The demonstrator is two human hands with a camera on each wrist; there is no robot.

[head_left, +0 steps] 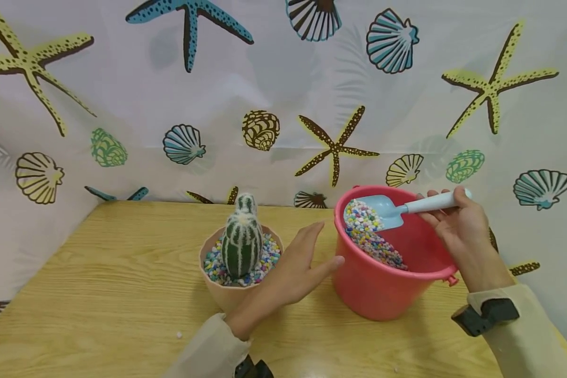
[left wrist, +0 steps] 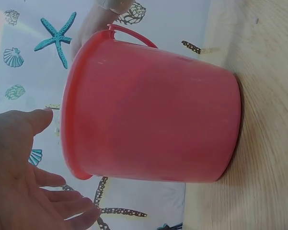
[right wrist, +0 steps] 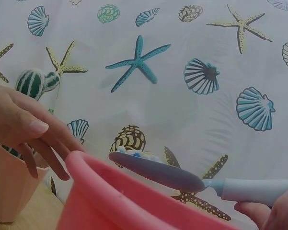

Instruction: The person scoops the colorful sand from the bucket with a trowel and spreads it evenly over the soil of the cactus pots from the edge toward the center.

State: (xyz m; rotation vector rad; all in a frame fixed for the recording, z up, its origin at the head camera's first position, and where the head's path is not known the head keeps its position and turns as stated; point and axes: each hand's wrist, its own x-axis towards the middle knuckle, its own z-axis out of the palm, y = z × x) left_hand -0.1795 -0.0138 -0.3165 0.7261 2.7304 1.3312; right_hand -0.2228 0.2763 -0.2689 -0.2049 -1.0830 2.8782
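Note:
My right hand (head_left: 465, 228) grips the pale handle of a small light-blue trowel (head_left: 390, 211) over the mouth of a pink bucket (head_left: 378, 291). Colourful pebbles (head_left: 360, 215) lie on the blade, and more pebbles (head_left: 382, 251) are heaped inside the bucket. In the right wrist view the trowel (right wrist: 158, 173) shows side-on above the rim. My left hand (head_left: 290, 273), fingers extended and thumb apart, hovers between the bucket and a peach pot (head_left: 222, 295); it holds nothing. A green-and-white cactus (head_left: 242, 247) stands upright in the pot amid similar pebbles.
Both containers stand on a light wooden table (head_left: 113, 294). Behind them hangs a white cloth (head_left: 274, 79) printed with starfish and shells. A stray pebble (head_left: 179, 335) lies on the table left of the left sleeve. The bucket's handle (left wrist: 134, 34) hangs at its side.

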